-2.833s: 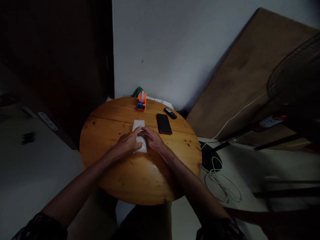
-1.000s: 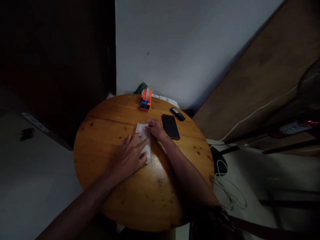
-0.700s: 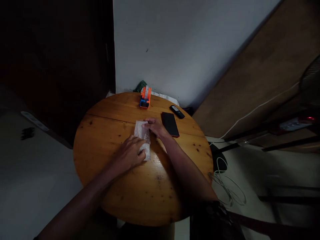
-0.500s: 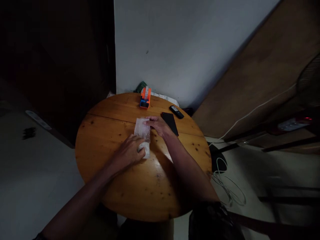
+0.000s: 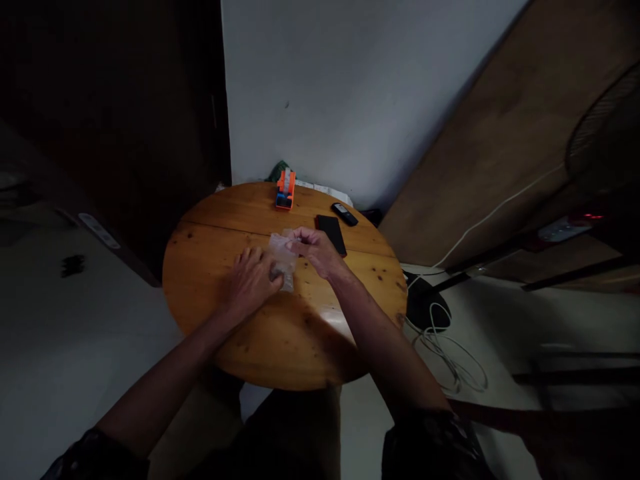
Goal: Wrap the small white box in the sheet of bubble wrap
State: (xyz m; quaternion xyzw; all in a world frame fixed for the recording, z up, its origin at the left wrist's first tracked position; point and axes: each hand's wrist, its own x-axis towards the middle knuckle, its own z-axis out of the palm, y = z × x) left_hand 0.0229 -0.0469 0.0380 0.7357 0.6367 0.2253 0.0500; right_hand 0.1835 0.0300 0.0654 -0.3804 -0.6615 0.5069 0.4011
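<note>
A small piece of translucent bubble wrap [image 5: 284, 250] rests on the round wooden table [image 5: 215, 267]. My right hand [image 5: 317, 252] pinches its upper right edge between thumb and fingers. Flat beside its left edge lies my left hand [image 5: 251, 277], fingers spread on the wood, with the thumb touching the lower part of the wrap. Whether anything sits inside the wrap is hard to see in the dim light.
An orange and blue tape dispenser [image 5: 285, 190] stands at the table's far edge. Behind my right hand lie a dark flat phone-like slab [image 5: 331, 233] and a black remote-like handset [image 5: 345, 214]. A white wall [image 5: 350, 87] rises beyond. Coiled cable [image 5: 450, 360] lies on the floor to the right.
My left hand has slid left off the wrap and its fingers have spread onto the table. My right hand keeps its pinch at the upper edge. The whole view has shifted slightly.
</note>
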